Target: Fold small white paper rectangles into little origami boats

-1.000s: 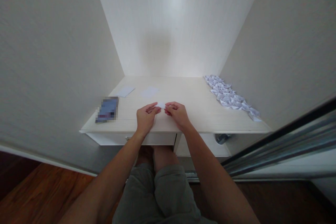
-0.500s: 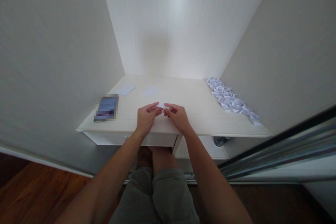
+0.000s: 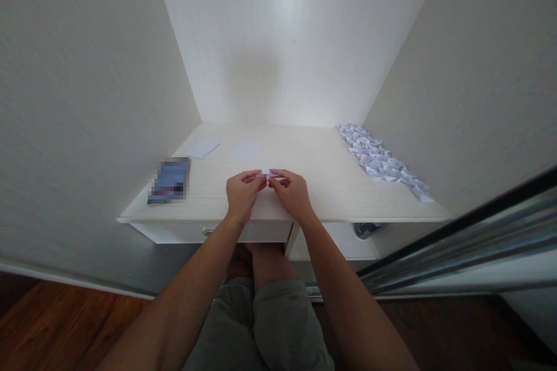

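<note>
A small white paper piece is pinched between the fingertips of both hands, just above the white desk top. My left hand grips its left side, thumb and fingers together. My right hand grips its right side in the same way. Most of the piece is hidden by the fingers. Beyond my hands, flat white papers lie on the desk, and another white stack lies farther left. Many folded white paper pieces form a long heap along the right wall.
A pixelated, bluish flat object lies at the desk's left edge. The white desk stands between side walls. A dark round object sits on the shelf below. A dark-edged rail crosses the lower right.
The paper between my fingertips now looks narrower and flatter. My hands stay close together in nearly the same place, and the view has shifted slightly.
</note>
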Motion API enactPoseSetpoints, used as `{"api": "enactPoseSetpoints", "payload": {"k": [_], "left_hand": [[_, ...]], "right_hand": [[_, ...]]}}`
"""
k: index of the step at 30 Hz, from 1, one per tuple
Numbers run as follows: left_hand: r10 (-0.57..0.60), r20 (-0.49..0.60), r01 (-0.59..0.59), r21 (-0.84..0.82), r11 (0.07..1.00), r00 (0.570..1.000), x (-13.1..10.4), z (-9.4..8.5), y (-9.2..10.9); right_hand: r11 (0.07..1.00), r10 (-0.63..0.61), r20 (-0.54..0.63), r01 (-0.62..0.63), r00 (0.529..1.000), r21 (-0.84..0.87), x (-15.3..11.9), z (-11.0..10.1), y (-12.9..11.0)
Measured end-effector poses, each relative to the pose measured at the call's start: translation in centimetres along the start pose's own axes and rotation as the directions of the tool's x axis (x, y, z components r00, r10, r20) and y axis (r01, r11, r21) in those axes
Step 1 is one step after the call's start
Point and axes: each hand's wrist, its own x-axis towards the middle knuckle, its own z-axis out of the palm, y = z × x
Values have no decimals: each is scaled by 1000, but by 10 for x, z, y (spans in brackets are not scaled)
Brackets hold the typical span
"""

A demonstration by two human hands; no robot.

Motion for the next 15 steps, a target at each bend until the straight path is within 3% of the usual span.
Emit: {"api": "enactPoseSetpoints", "payload": {"k": [8, 15], "left_hand": [[56, -37, -56, -6, 998, 998, -2, 2, 0], [128, -31, -130, -42, 991, 991, -5, 1, 0]], "right_hand": [[999, 43, -132, -44, 990, -6, 1, 10, -7], [981, 103, -208, -64, 973, 184, 1, 29, -8]]}}
